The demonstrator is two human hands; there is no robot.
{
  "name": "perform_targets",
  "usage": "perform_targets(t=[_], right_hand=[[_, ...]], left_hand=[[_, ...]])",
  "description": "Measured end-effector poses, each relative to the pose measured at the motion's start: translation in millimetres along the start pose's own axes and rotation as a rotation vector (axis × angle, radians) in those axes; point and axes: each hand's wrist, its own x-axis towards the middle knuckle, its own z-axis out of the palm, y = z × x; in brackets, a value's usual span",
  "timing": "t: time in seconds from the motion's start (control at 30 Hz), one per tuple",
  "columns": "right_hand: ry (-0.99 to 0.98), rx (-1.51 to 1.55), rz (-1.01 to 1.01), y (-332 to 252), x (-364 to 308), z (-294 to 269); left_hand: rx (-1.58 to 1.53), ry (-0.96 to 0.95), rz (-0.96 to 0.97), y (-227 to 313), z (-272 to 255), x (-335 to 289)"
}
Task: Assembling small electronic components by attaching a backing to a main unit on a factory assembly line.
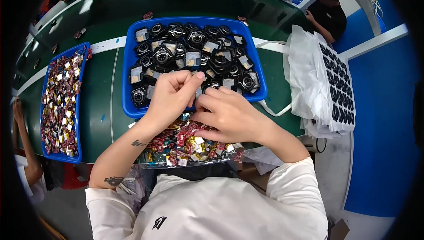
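While, in the head view, the left hand [173, 91] and the right hand [229, 113] curled close together above the near edge of the blue tray [261, 79], I could not tell whether they gripped something. Black watch-like cases [162, 56] filled the tray; small red parts [181, 139] lay just outside that edge. A light, steady pinch seemed best.
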Motion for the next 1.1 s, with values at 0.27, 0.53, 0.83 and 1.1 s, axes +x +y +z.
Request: perform_targets(t=[0.27,0.53,0.83,1.1], right_hand=[[0.276,0.468,-0.044,30,-11,19],[0.488,0.815,0.051,36,-12,14],[0.697,0.618,0.123,41,-15,20],[0.644,0.605,0.144,41,-15,9]], left_hand=[[0.036,-0.055,-0.056,1,1,1],[-0.089,-0.15,-0.042,5,1,-2],[-0.122,-0.164,-0.04,4,-1,-2],[-0.17,-0.197,-0.024,8,-1,-1]])
